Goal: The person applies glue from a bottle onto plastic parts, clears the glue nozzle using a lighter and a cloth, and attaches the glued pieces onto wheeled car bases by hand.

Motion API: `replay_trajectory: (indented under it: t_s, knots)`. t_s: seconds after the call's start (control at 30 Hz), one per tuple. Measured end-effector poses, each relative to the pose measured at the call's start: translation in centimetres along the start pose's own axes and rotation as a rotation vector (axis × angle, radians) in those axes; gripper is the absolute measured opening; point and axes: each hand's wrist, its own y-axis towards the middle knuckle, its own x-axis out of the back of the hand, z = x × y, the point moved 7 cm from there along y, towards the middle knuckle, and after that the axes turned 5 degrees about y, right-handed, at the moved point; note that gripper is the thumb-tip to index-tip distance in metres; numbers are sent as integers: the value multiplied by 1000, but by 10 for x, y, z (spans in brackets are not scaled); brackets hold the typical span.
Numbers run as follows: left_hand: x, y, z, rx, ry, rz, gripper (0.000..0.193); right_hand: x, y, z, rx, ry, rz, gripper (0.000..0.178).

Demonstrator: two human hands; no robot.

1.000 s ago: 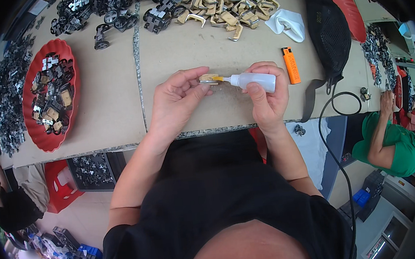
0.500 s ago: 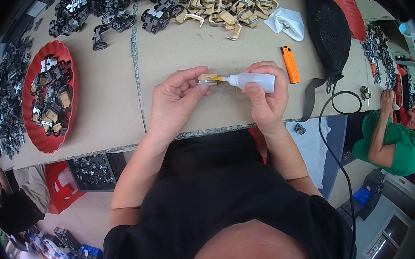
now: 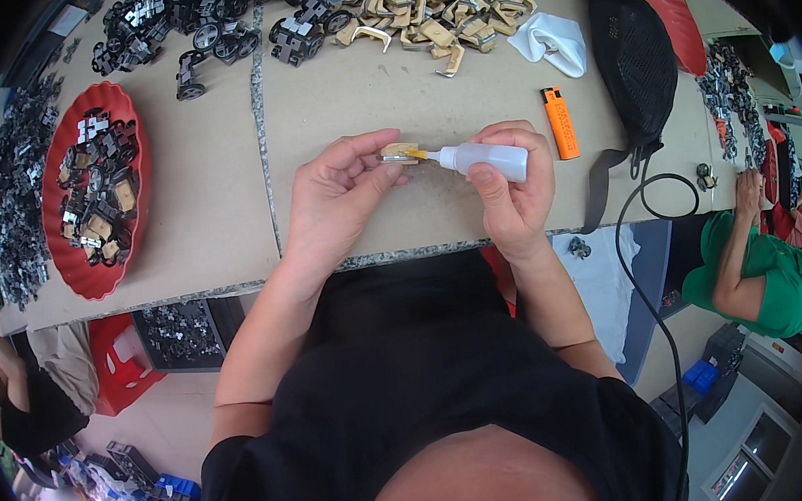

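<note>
Here's the left hand [image 3: 342, 184], thumb and fingers pinching a small tan-and-silver part [image 3: 400, 149] just above the near middle of the table [image 3: 200, 173]. Over on the right, the right hand [image 3: 519, 191] has its fingers closed around a white bottle [image 3: 498, 158], laid nearly level and aimed left! Its nozzle [image 3: 432, 156] is right up at the part's right end; whether it touches, I can't tell from here. Just right of that grip lies an orange lighter [image 3: 561, 123], with a white cloth [image 3: 551, 46] beyond it, farther off. Look to the far side: a heap of tan pieces [image 3: 440, 5], and left of it, black wheeled pieces [image 3: 299, 38]. Out on the left sits a red tray [image 3: 53, 221], loaded with mixed parts. And away to the right, a co-worker in green [image 3: 762, 288], an arm up at the table's edge.
</note>
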Motion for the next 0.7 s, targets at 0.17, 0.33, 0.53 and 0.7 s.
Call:
replay_trajectory:
  t_s: [0.17, 0.33, 0.53, 0.7]
  knots:
    - [0, -1, 0, -2, 6, 4, 27, -1, -1, 1, -5, -1, -8, 25]
    - [0, 0, 2, 3, -7, 4, 27, -1, 1, 3, 68, -38, -20, 24]
    - [1, 1, 0, 1, -23, 4, 27, 0, 2, 3, 43, -68, -18, 23]
    - [1, 1, 1, 2, -32, -5, 27, 0, 2, 6, 77, -88, -18, 23]
